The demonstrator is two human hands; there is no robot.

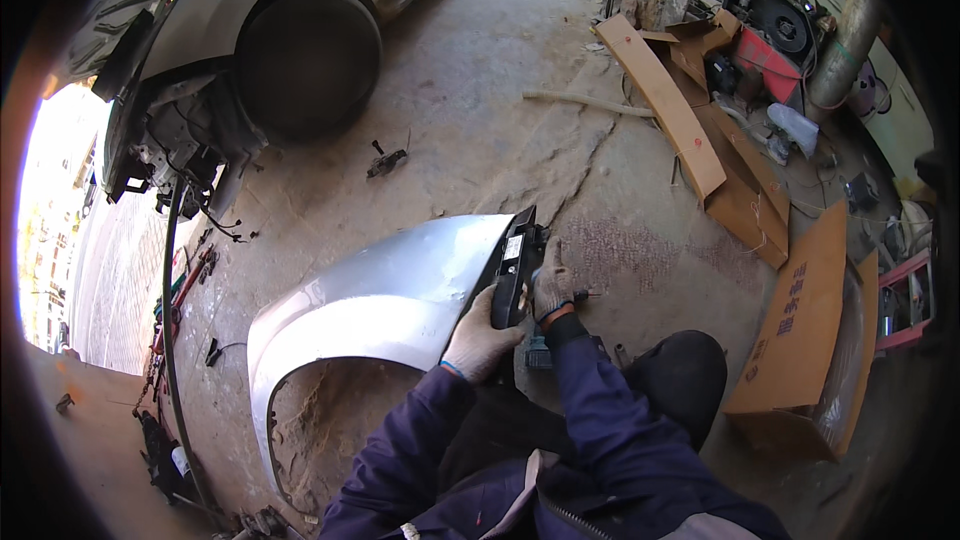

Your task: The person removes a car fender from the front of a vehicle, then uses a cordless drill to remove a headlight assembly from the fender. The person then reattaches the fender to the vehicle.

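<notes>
A silver car fender [375, 285] rests on the floor in front of me, its wheel arch curving toward the lower left. Along its right end runs a black plastic bracket [510, 275] with a pale label. My left hand [480, 340], in a whitish work glove, is closed on the lower part of this bracket, thumb lying over it. On the bracket's right side is my right hand [552, 282], gloved too, with fingers bent against the edge; whatever they hold is hidden. A small dark piece [583, 295] sticks out beside that hand. Below it shows part of a teal tool [538, 351].
A car with its front end stripped stands at the upper left, behind its dark wheel [308, 65]. Cardboard pieces [665, 105] and an open carton [800, 340] lie to the right. A small dark part [387, 160] sits beyond the fender. A black hose [172, 290] runs along the left.
</notes>
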